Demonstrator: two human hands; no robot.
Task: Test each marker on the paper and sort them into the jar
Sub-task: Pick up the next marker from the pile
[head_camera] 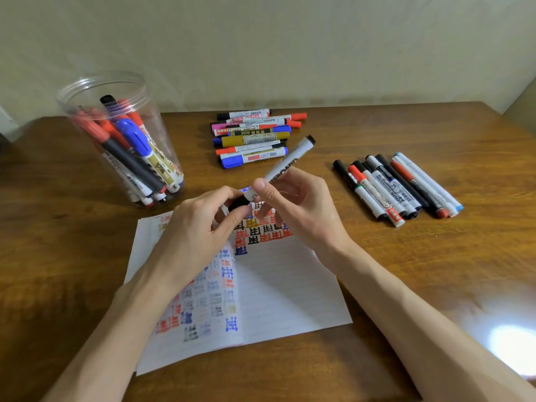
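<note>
Head cam, only view here. Both hands are up over the paper (290, 291) with one white marker (285, 165) between them, tilted, black end pointing up and away. The right hand (301, 204) pinches the barrel, thumb on top. The left hand (200, 227) has its fingers curled round the near black end, so that end's mostly buried and I can't tell if the cap's on or off. The top rows of test scribbles are hidden behind the hands. The clear jar (87, 91) sits far left, partly filled with markers. One loose pile (252, 137) lies at the back, another row (397, 187) on the right. Bottom right of the table (435, 134) is blown out by glare.
</note>
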